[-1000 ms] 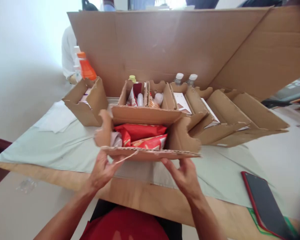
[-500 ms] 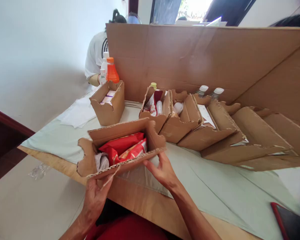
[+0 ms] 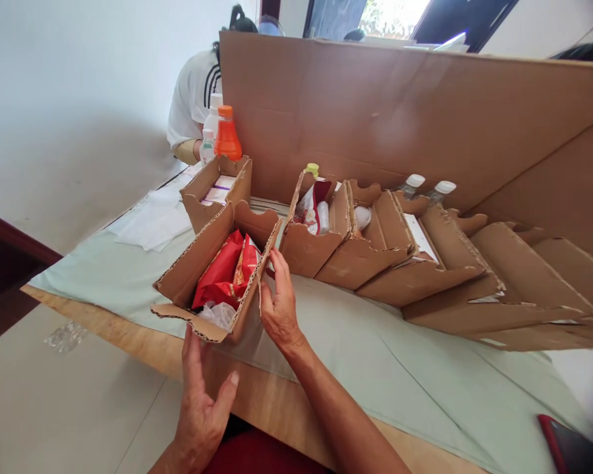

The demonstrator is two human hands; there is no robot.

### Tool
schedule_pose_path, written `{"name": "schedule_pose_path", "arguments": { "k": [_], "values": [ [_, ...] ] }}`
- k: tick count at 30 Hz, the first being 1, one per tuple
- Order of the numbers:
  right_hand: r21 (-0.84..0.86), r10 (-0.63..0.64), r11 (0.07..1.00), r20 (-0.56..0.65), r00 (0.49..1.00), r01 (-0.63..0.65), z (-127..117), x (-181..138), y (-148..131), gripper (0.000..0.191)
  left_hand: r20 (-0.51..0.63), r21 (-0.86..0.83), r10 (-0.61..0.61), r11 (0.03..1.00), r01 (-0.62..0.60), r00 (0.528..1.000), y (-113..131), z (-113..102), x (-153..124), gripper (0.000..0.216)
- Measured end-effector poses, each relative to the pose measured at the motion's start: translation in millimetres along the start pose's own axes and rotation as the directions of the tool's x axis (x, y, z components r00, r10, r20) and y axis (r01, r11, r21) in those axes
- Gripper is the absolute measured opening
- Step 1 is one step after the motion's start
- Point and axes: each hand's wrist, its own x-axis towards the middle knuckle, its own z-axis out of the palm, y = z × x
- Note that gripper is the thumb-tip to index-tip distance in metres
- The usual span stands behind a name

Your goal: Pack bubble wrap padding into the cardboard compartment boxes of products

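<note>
An open-topped cardboard box (image 3: pixel 180 270) stands near the table's front edge. Inside lie red packets (image 3: pixel 220 266) and a crumpled clear plastic bag (image 3: pixel 218 315). My right hand (image 3: pixel 280 303) grips the box's right wall, its fingers at the upper edge and the thumb lower against the outside. Below the near end, my left hand (image 3: pixel 202 395) is open, thumb spread wide, with its fingertips at the box's front flap; whether they press on it I cannot tell.
Behind stands another box (image 3: pixel 200 207) with small white cartons. Several leaning boxes (image 3: pixel 316 253) with goods line the right, before a tall cardboard panel (image 3: pixel 356 118). An orange bottle (image 3: pixel 228 138) is at back left, near a person in white (image 3: pixel 192 99). A phone (image 3: pixel 573 441) lies front right.
The box has swung round so one end faces me, and it now sits closer to the box behind. My left hand has let go and opened; my right hand has shifted left and farther away.
</note>
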Motion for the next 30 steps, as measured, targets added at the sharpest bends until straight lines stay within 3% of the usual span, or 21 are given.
{"name": "schedule_pose_path", "arguments": {
  "k": [3, 8, 15, 18, 21, 25, 28, 30],
  "values": [
    [0.035, 0.011, 0.999, -0.022, 1.000, -0.010, 2, -8, 8, 0.054, 0.018, 0.028, 0.041, 0.999, -0.041, 0.999, 4, 8, 7, 0.088],
    [0.092, 0.236, 0.968, -0.024, 0.971, -0.233, -3, -29, 47, 0.039, 0.171, 0.046, 0.073, 0.996, -0.082, 0.983, 20, 39, 29, 0.089],
    [0.115, 0.321, 0.943, -0.056, 0.945, -0.313, -6, -45, 66, 0.037, 0.161, 0.056, 0.112, 0.991, -0.123, 0.981, 19, 114, 108, 0.089],
    [0.129, 0.335, 0.937, -0.064, 0.940, -0.325, -6, -45, 65, 0.039, 0.174, 0.068, 0.102, 0.991, -0.116, 0.979, 18, 131, 136, 0.089],
    [0.144, 0.343, 0.932, -0.058, 0.937, -0.332, -6, -44, 66, 0.037, 0.181, 0.124, 0.106, 0.984, -0.129, 0.978, 13, 121, 142, 0.080],
    [0.141, 0.355, 0.927, -0.029, 0.934, -0.348, -7, -43, 69, 0.034, 0.031, 0.228, 0.193, 0.954, -0.195, 0.981, -1, 71, 154, 0.068],
    [0.128, 0.341, 0.933, -0.010, 0.940, -0.337, -8, -42, 69, 0.031, -0.144, 0.287, 0.255, 0.935, -0.207, 0.956, -5, 29, 195, 0.073],
    [0.117, 0.326, 0.939, 0.001, 0.945, -0.324, -10, -40, 68, 0.029, -0.181, 0.273, 0.231, 0.946, -0.177, 0.956, 1, 9, 234, 0.075]
  ]
}}
